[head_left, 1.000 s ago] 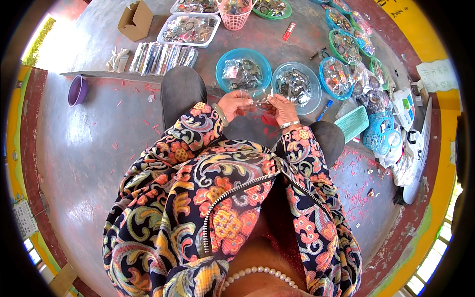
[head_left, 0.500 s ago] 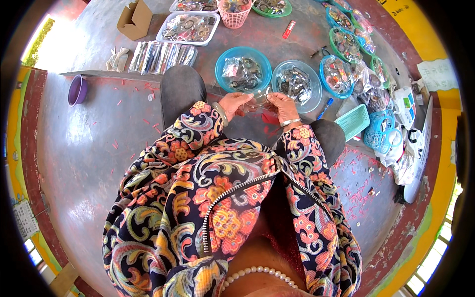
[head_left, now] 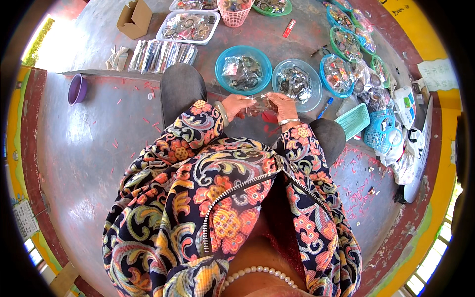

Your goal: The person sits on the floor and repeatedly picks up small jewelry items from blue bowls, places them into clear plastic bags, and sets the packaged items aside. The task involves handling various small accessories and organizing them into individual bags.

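My left hand (head_left: 236,105) and my right hand (head_left: 283,105) meet in front of my knees, fingers closed in pinches. Between them they hold a small clear plastic bag (head_left: 258,105) by its two sides. Whatever may be inside the bag is too small to make out. Just beyond my hands stand a blue plastic basin (head_left: 218,74) with clear packets and dark bands in it, and a translucent bowl (head_left: 318,94) full of dark, looped pieces and packets. Both containers are apart from my fingers.
A blue pen (head_left: 325,108) and a mint-green basket (head_left: 363,119) lie on the right. Several filled baskets stand beyond. Far left are a white tray (head_left: 159,38), bundled packets (head_left: 161,58), a cardboard box (head_left: 134,20) and a purple tub (head_left: 77,90). Red scraps litter the floor.
The plastic bag has shifted slightly and its bright upper edge no longer sticks up by my right fingers. My right fingertips have moved a little. The containers stay where they were.
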A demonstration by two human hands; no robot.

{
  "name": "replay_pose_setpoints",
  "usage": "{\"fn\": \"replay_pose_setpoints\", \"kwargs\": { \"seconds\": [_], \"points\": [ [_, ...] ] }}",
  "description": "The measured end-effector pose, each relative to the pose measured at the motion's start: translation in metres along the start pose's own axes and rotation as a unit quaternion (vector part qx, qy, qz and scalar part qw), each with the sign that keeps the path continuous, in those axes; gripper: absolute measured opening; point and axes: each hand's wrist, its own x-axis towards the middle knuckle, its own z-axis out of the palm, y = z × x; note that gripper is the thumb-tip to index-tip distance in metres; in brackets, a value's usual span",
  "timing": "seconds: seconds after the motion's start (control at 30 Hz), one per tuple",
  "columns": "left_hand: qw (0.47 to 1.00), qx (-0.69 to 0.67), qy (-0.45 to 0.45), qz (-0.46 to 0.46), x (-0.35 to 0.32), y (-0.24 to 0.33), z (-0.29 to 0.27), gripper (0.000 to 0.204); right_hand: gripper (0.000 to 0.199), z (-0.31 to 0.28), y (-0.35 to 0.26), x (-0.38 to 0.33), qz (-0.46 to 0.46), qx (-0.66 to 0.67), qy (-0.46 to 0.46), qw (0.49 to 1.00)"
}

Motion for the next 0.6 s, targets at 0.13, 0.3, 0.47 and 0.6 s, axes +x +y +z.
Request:
{"fn": "replay_pose_setpoints", "kwargs": {
  "seconds": [0.13, 0.3, 0.47, 0.6],
  "points": [
    [0.996, -0.091, 0.008, 0.019, 0.0004, -0.0004, -0.0019, 0.029, 0.017, 0.0032, -0.0063, -0.0022, 0.048, 0.001, -0.002, 0.999],
    [0.983, -0.179, 0.0, 0.031, -0.0026, 0.0052, 0.0005, 0.024, 0.016, -0.0035, 0.0005, 0.0023, 0.043, 0.001, -0.006, 0.999],
    [0.983, -0.181, 0.001, 0.034, 0.0012, 0.0019, -0.0018, 0.023, 0.015, -0.0041, 0.0004, 0.0007, 0.025, -0.024, 0.004, 0.999],
    [0.987, -0.157, 0.013, 0.044, 0.0005, 0.0008, -0.0039, 0.022, 0.016, -0.0001, -0.0025, 0.0012, 0.038, -0.045, 0.006, 0.998]
  ]
}}
